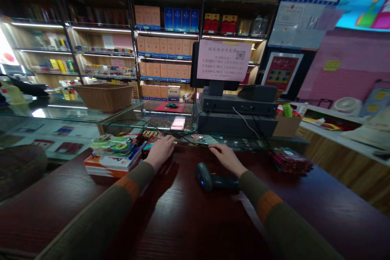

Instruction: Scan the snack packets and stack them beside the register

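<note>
My left hand [161,151] reaches to the far edge of the dark wooden counter, fingers curled together beside small packets and a black cable [190,140]. Opposite it, my right hand [227,158] has its fingertips drawn together, pointing left. Thin pale glints show at both sets of fingertips; what they pinch, if anything, I cannot make out. A black barcode scanner [210,180] lies on the counter just below my right hand and touches nothing I can see it held by. Left of my left hand sits a stack of boxes [109,162] with green-and-white packages [114,145] on top.
A pile of dark red packets [291,160] lies at the right. Behind the glass display counter [143,113] stand a monitor with a paper sign [224,61], a wicker basket [105,95] and a cardboard box [286,125]. Stocked shelves [166,48] line the wall.
</note>
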### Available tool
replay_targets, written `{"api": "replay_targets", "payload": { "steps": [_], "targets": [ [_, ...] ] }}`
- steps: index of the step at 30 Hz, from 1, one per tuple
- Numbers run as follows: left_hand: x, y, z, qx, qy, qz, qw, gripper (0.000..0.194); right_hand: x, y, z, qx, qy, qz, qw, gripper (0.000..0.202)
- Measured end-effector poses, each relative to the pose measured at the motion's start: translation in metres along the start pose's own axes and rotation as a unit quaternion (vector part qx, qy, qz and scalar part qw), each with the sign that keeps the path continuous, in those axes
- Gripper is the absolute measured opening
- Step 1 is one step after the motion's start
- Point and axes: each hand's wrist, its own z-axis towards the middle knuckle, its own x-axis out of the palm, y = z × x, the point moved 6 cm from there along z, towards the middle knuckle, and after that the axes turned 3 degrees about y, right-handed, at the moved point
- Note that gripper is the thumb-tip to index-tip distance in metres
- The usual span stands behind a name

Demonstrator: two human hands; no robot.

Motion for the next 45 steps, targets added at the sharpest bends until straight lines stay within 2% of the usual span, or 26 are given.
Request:
{"api": "replay_targets", "payload": {
  "steps": [8,13,18,28,34,38,45],
  "targets": [
    [-0.006,0.036,-0.023,-0.049,-0.012,-0.022,0.998,0.027,0.034,0.041,0.022,-0.023,0.052,0.029,0.998,0.027],
    [-0.003,0.056,-0.030,-0.067,-0.037,-0.054,0.996,0.034,0.052,0.068,0.033,-0.023,0.094,0.027,0.995,0.026],
    [0.000,0.071,-0.032,-0.083,-0.067,-0.089,0.990,0.032,0.069,0.086,0.047,-0.037,0.109,0.038,0.993,0.026],
    [0.013,0.079,-0.022,-0.133,-0.038,-0.059,0.989,0.039,0.122,0.104,0.069,0.028,0.121,0.133,0.983,0.023],
    [0.024,0.082,-0.015,-0.179,-0.010,-0.042,0.983,0.041,0.149,0.102,0.075,0.068,0.108,0.166,0.978,0.034],
    [0.032,0.086,-0.013,-0.218,0.003,-0.046,0.975,0.044,0.160,0.103,0.078,0.076,0.104,0.186,0.974,0.037],
    [0.036,0.092,-0.010,-0.250,0.010,-0.086,0.964,0.042,0.164,0.106,0.080,0.074,0.118,0.197,0.970,0.029]
  ]
}}
